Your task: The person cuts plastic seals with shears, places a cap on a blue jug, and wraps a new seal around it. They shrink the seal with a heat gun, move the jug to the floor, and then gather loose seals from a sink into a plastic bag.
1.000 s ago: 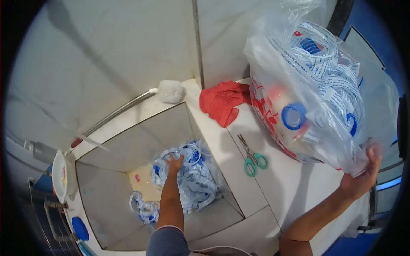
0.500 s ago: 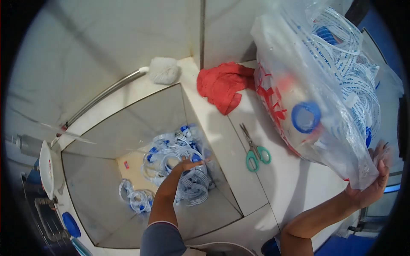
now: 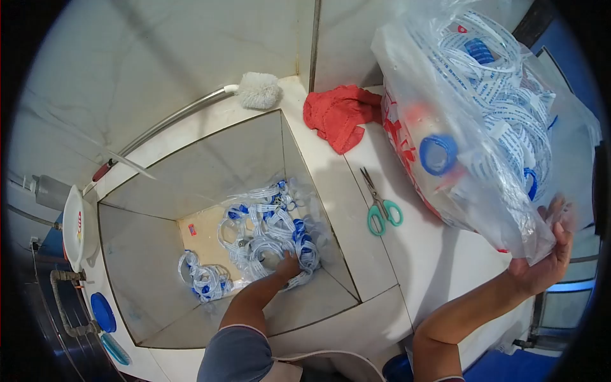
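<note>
Inside the tiled basin point(image 3: 159, 184), my left hand point(image 3: 289, 266) is closed on a coil of clear-white plastic strip point(image 3: 267, 254) with blue parts; its fingertips are partly hidden among the coils. More coils lie around it, and a smaller bunch point(image 3: 207, 277) rests apart to the left. At the right, my right hand point(image 3: 544, 267) grips the lower edge of a large clear plastic bag point(image 3: 471, 184) and holds its mouth apart. Coiled strips with blue printing point(image 3: 515, 121) fill the bag. A blue ring-shaped item point(image 3: 439, 155) shows through its side.
Green-handled scissors point(image 3: 382, 213) lie on the white counter point(image 3: 356, 254) between basin and bag. A red cloth point(image 3: 340, 118) sits behind them. A white brush point(image 3: 259, 90) with a metal handle lies along the back rim. A white bowl point(image 3: 74, 229) stands at the left.
My left hand has moved right and down among the coils, its fingers going from spread to closed. The coils have shifted. My right hand still grips the bag.
</note>
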Tool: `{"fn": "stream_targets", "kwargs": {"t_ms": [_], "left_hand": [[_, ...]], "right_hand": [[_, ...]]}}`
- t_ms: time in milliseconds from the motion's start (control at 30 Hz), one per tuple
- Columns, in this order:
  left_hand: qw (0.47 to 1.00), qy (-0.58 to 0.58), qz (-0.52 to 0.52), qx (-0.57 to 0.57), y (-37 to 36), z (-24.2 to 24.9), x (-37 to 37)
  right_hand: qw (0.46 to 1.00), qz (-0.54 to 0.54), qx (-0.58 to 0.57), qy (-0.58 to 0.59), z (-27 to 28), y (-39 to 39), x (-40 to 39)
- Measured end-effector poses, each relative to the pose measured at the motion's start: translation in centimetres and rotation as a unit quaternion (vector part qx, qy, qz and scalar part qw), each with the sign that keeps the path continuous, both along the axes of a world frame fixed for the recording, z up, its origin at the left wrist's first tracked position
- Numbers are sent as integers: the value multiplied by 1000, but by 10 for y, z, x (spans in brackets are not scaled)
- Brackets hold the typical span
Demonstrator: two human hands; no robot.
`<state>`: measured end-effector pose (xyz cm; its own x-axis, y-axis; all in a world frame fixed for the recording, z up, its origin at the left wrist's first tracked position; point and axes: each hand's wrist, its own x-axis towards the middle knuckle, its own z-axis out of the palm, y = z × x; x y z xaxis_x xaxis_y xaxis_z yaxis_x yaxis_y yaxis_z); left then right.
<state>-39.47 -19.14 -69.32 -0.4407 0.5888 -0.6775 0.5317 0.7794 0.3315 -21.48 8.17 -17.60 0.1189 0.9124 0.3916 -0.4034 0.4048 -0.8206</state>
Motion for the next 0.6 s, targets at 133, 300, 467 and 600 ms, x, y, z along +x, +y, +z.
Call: {"fn": "stream_targets", "kwargs": {"t_ms": [133,300,467,600], "left_hand": [[996,66,-56,20,-12,-29,6],[989,24,-96,114,-18,18,-32],[982,60,9,181,-8,113,-110],[919,-51,40,388,-11,253,-135]], "right_hand": [[998,-34,48,-28,-1,-12,-13],[984,158,52,-64,1,-23,-13],[973,153,73,-154,15,-55,-15],[951,83,101,-279,23,-70,-6]]}}
